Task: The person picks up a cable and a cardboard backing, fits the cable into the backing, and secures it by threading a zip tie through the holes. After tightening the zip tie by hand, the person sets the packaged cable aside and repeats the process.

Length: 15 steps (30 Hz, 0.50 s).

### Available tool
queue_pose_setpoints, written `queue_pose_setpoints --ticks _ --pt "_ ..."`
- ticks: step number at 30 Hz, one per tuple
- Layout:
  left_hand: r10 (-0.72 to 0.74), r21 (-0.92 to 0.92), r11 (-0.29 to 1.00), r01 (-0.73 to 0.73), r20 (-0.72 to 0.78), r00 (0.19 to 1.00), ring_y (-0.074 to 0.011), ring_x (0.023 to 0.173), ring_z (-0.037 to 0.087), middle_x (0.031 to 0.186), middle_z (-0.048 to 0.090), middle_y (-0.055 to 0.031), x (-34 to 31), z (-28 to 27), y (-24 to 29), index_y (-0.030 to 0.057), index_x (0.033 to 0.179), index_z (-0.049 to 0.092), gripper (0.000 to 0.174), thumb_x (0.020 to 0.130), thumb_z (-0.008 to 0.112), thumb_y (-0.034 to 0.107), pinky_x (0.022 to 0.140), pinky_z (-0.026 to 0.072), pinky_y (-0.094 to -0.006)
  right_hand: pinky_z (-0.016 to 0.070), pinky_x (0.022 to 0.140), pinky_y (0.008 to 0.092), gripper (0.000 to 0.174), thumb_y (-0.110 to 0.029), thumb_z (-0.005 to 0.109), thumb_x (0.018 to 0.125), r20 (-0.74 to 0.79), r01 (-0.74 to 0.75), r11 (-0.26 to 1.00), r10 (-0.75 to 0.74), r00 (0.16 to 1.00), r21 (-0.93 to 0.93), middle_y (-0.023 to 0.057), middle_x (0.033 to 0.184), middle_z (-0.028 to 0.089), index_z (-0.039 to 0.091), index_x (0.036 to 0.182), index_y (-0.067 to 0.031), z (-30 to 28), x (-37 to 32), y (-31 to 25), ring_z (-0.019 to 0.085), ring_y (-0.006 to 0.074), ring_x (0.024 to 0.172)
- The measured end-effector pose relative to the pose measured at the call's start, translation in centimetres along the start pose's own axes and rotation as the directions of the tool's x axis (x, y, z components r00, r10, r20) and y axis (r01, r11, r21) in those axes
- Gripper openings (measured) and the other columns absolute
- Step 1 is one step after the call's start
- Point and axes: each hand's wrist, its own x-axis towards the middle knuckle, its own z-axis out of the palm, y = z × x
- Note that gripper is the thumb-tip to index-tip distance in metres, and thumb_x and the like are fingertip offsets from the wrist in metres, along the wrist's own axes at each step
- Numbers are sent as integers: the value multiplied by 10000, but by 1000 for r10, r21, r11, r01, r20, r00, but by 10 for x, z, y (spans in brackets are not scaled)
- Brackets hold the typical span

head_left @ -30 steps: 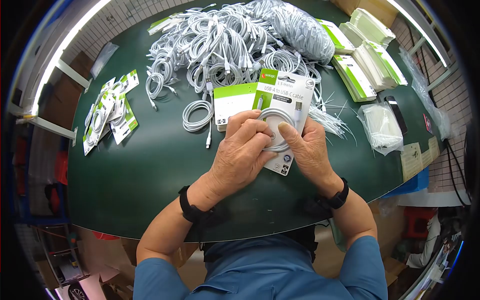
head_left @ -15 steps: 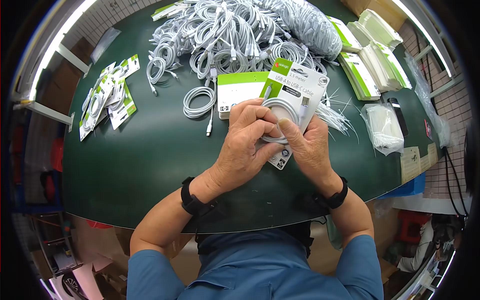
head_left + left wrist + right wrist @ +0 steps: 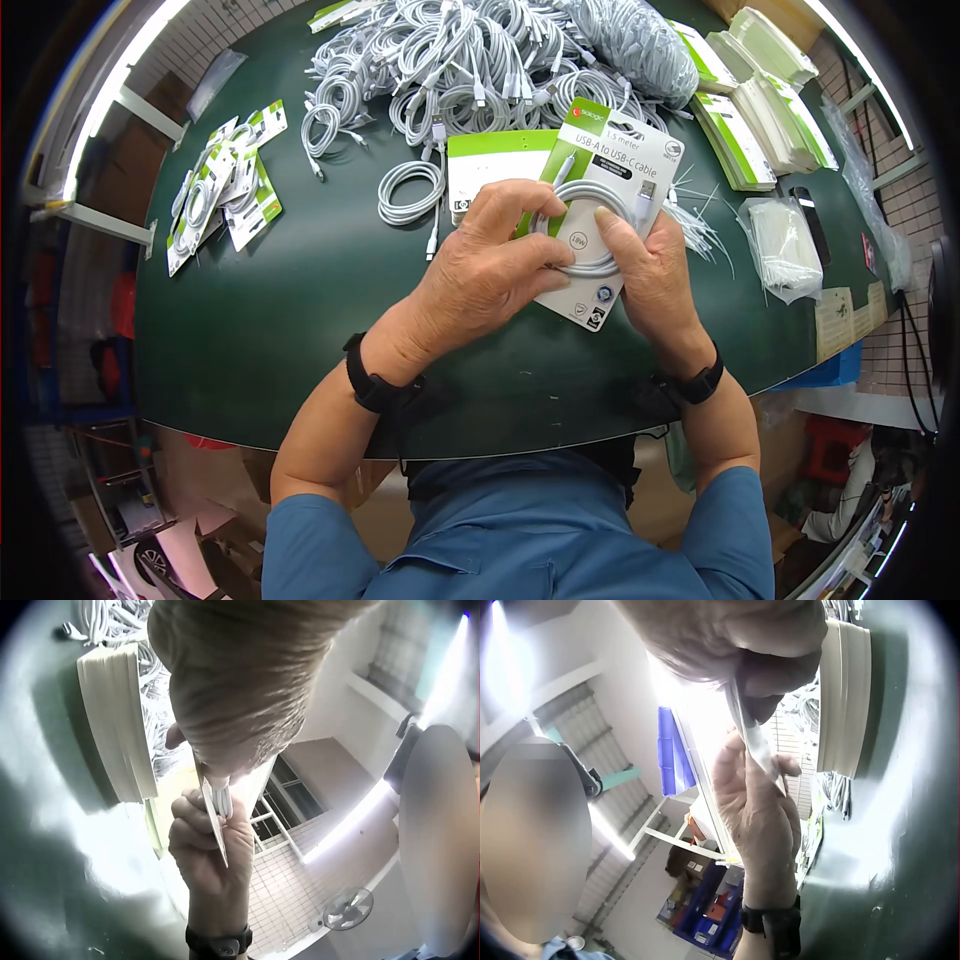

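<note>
A white-and-green USB cable packaging card is held up over the table, tilted, with a coiled white USB cable against its front. My right hand grips the card's right edge, thumb on the front over the coil and fingers behind. On the left side, my left hand has its fingers bent at the coil and card edge, pinching there. Seen edge-on in the left wrist view, the card passes between the hands. Behind it lies a stack of similar cards.
A large heap of coiled white cables covers the back. One loose coil lies left of the card stack. Cards with cables are piled at the left. More card stacks, white ties and a plastic bag sit right.
Both hands and the card have shifted slightly right in the head view. The left fingers have drawn back toward the card's left edge, uncovering more of the coil and the printing inside it.
</note>
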Motion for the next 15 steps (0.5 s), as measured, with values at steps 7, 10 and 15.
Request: queue_pose_setpoints --ticks 7,10,15 --pt "32 125 991 -38 54 998 -353 1315 587 1327 588 -173 -4 1 -2 53 1122 718 376 772 778 -69 1033 549 -431 597 846 288 303 -127 618 1070 41 -71 993 68 997 95 99 1182 759 686 1298 60 -2 4 4 727 120 985" --pt "-84 -24 996 83 -73 994 -332 1311 595 1370 580 -188 -7 3 3 35 1302 648 511 812 785 -20 1042 553 -403 597 850 291 296 -141 635 1075 8 -57 986 57 998 156 100 1169 765 694 1287 57 0 4 1 727 120 990" --pt "-523 -654 679 334 -111 845 -224 1208 638 1400 584 -183 0 15 22 -20 1562 415 749 937 812 97 950 607 -335 599 854 293 299 -172 704 1065 -30 139 987 -142 989 -74 104 1128 784 705 1259 55 3 -1 -9 740 145 972"
